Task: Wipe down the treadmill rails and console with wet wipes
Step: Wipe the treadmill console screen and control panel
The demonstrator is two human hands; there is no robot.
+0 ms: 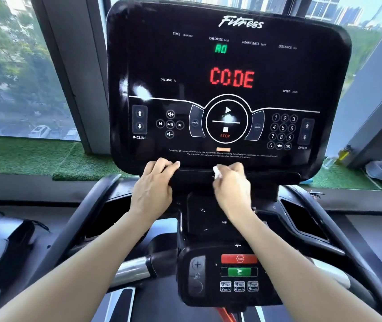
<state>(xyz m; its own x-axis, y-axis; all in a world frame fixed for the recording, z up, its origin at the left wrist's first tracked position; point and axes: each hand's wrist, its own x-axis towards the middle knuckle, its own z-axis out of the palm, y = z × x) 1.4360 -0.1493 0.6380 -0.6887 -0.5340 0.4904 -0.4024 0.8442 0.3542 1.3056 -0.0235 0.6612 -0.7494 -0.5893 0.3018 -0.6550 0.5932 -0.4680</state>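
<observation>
White wipe [217,172], bunched small, is pinched in the curled fingers of the right hand [231,185] and pressed to the lower lip of the console [228,84], just under the warning text. Left hand [154,182]: fingers bent over the same lower edge, gripping it, apparently to steady the panel; no wipe in it.

Console is powered: red "CODE" and green characters lit. Stop/start circle [226,119] sits close above the right hand, number keypad [282,131] off to its right. Lower control pod [229,273] with red and green buttons lies between the forearms. Left rail [129,270] shows bare metal below.

Risk, judged: a wet upward stroke across the live buttons could trigger a key press. Excess moisture could seep into button seams. Forearm may brush the pod's green button.
</observation>
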